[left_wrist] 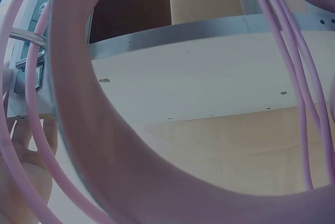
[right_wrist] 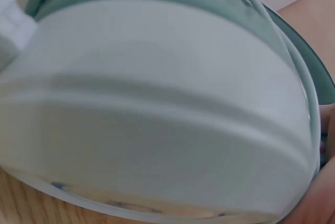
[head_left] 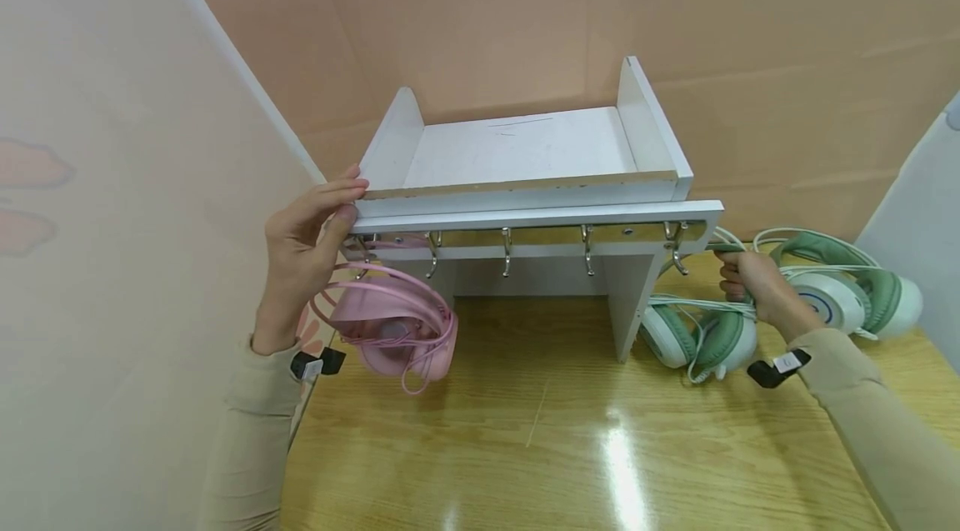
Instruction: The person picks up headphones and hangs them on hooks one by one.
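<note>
My left hand (head_left: 303, 239) rests on the left end of a white shelf (head_left: 517, 202), its fairly straight fingers over the corner and its thumb at the front. Just below it, pink headphones (head_left: 397, 323) with a bundled cord hang from the leftmost hook; their headband (left_wrist: 78, 98) fills much of the left wrist view. At the right, my right hand (head_left: 761, 285) grips the headband of green and white headphones (head_left: 723, 339) beside the shelf's right leg. In the right wrist view a white ear cup (right_wrist: 157, 109) covers most of the hand.
A row of metal hooks (head_left: 506, 252) runs along the shelf's front. Another pair of green and white headphones (head_left: 900, 306) lies at the far right of the wooden table (head_left: 525, 431). White panels (head_left: 135, 181) stand at both sides; brown paper (head_left: 487, 14) covers the back.
</note>
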A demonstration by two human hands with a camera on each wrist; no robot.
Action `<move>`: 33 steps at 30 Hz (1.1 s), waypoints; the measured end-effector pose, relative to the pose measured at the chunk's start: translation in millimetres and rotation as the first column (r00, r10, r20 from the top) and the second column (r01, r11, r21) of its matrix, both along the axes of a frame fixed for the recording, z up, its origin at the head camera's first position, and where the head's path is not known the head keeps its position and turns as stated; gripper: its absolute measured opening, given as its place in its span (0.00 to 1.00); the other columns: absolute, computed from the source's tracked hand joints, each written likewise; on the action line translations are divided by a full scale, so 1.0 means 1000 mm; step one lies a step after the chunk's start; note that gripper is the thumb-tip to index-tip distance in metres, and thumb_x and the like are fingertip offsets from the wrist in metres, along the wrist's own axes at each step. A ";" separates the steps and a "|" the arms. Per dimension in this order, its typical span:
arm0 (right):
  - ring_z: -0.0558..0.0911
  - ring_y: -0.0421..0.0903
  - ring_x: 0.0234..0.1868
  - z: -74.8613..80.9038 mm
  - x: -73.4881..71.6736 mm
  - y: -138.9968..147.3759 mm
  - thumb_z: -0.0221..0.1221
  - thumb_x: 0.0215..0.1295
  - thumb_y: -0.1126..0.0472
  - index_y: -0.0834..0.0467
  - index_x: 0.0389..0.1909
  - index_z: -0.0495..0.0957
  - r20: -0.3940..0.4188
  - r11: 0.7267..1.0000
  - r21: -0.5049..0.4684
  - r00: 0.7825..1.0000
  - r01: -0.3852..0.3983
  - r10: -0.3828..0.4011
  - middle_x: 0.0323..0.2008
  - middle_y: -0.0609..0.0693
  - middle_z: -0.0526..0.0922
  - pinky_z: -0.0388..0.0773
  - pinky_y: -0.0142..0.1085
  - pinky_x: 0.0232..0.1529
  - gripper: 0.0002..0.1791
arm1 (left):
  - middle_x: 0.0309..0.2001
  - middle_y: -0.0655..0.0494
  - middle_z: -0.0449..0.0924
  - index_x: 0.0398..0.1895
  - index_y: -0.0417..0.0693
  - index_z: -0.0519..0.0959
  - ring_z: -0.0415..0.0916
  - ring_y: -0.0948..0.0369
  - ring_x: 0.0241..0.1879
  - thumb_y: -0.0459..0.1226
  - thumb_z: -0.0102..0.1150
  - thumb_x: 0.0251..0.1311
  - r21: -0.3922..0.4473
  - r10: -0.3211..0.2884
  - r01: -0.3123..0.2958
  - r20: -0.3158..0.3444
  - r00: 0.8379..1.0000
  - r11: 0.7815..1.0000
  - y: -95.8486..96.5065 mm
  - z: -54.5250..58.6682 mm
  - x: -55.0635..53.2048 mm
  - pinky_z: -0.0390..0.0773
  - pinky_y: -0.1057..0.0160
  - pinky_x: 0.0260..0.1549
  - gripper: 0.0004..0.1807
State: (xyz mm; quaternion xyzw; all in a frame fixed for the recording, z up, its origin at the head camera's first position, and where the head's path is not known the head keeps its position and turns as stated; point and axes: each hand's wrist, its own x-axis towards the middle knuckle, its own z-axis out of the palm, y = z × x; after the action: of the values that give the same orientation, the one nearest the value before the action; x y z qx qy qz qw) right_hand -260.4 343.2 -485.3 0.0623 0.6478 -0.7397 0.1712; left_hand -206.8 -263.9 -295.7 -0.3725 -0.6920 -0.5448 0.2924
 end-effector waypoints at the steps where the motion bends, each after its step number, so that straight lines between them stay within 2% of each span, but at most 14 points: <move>1: 0.44 0.43 0.21 0.001 0.001 0.000 0.37 0.87 0.59 0.49 0.32 0.67 -0.006 1.000 -0.009 1.000 0.012 -0.012 0.15 0.40 0.51 0.39 0.41 0.27 0.18 | 0.55 0.52 0.90 0.50 0.23 0.84 0.80 0.47 0.69 0.17 0.56 0.67 0.002 0.000 0.000 -0.001 1.000 1.000 0.000 0.000 0.000 0.77 0.52 0.74 0.12; 5: 0.44 0.42 0.20 0.002 0.004 0.000 0.38 0.87 0.61 0.48 0.26 0.65 -0.026 0.997 -0.062 0.998 0.049 -0.051 0.16 0.42 0.48 0.37 0.41 0.26 0.22 | 0.54 0.51 0.91 0.50 0.23 0.84 0.81 0.47 0.68 0.17 0.56 0.67 0.003 0.004 -0.004 -0.009 1.000 1.000 -0.001 0.001 0.001 0.77 0.51 0.74 0.12; 8: 0.43 0.44 0.20 0.003 0.009 0.000 0.37 0.87 0.62 0.49 0.26 0.65 -0.057 0.995 -0.077 0.996 0.062 -0.067 0.13 0.40 0.52 0.35 0.42 0.26 0.22 | 0.54 0.51 0.90 0.50 0.23 0.84 0.81 0.46 0.68 0.18 0.57 0.67 -0.008 0.010 -0.010 -0.017 1.000 1.000 -0.001 0.002 0.000 0.77 0.50 0.75 0.12; 15: 0.41 0.49 0.20 0.007 0.020 0.000 0.36 0.88 0.61 0.49 0.24 0.64 -0.105 0.989 -0.088 0.986 0.118 -0.127 0.15 0.47 0.46 0.36 0.44 0.26 0.24 | 0.54 0.51 0.90 0.50 0.22 0.84 0.81 0.46 0.68 0.17 0.58 0.65 -0.032 0.021 -0.022 -0.030 0.999 0.999 0.000 0.004 0.000 0.78 0.50 0.74 0.12; 20: 0.42 0.47 0.17 0.013 0.028 -0.002 0.36 0.87 0.61 0.48 0.22 0.64 -0.127 0.986 -0.084 0.979 0.147 -0.156 0.12 0.45 0.50 0.36 0.45 0.26 0.25 | 0.54 0.52 0.91 0.49 0.21 0.84 0.81 0.47 0.68 0.17 0.59 0.66 -0.024 0.015 -0.016 -0.021 1.000 1.000 0.001 0.003 0.000 0.79 0.52 0.73 0.11; 23: 0.43 0.47 0.16 0.015 0.031 -0.003 0.36 0.87 0.62 0.47 0.18 0.61 -0.155 0.986 -0.060 0.975 0.153 -0.160 0.11 0.43 0.53 0.36 0.47 0.26 0.28 | 0.54 0.53 0.91 0.49 0.21 0.83 0.81 0.46 0.68 0.18 0.59 0.67 -0.025 0.014 -0.015 -0.021 1.000 1.000 0.001 0.002 0.001 0.79 0.52 0.73 0.10; 29: 0.41 0.50 0.19 0.020 0.038 -0.005 0.36 0.86 0.64 0.47 0.19 0.62 -0.206 0.986 -0.051 0.965 0.156 -0.163 0.14 0.47 0.48 0.35 0.48 0.27 0.27 | 0.54 0.53 0.91 0.49 0.22 0.84 0.80 0.47 0.68 0.19 0.59 0.68 -0.028 0.018 -0.019 -0.019 1.000 0.999 0.002 0.003 0.002 0.78 0.51 0.74 0.10; 33: 0.41 0.50 0.20 0.025 0.042 -0.006 0.36 0.85 0.65 0.48 0.19 0.62 -0.222 0.981 -0.092 0.957 0.169 -0.185 0.18 0.49 0.44 0.33 0.48 0.27 0.27 | 0.54 0.53 0.91 0.49 0.22 0.84 0.80 0.46 0.68 0.19 0.60 0.68 -0.025 0.019 -0.019 -0.020 1.000 0.999 0.002 0.004 0.001 0.78 0.51 0.74 0.10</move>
State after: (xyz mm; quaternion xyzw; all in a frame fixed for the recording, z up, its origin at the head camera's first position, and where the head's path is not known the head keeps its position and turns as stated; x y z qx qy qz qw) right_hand -217.9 337.0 -460.3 0.0278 0.6282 -0.7770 0.0303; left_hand -205.6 -261.6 -291.8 -0.3748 -0.6996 -0.5295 0.2995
